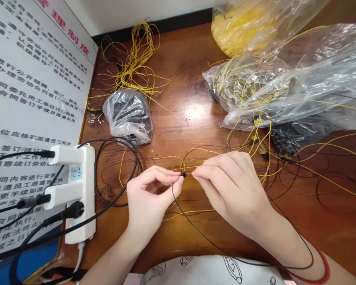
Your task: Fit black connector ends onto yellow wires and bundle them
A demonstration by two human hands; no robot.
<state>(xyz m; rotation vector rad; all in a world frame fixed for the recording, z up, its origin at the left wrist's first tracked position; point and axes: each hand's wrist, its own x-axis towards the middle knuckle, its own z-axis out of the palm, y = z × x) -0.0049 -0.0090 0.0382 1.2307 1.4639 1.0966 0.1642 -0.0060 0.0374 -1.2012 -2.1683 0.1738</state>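
My left hand is closed, with thumb and forefinger pinching a small black round piece that has a hole in its end. Just to its right, my right hand is also in a pinch, its fingertips on a thin yellow wire that runs toward the black piece. Whether that wire enters the hole cannot be made out. A thin black wire hangs from near my left fingertips and loops over my right forearm. More yellow wire curls behind the fingers.
A white power strip with plugs and black cables stands at left, beside a printed board. Behind lie a yellow wire bundle and a bag of black parts. Plastic bags of wire and loose tangled wires occupy the right.
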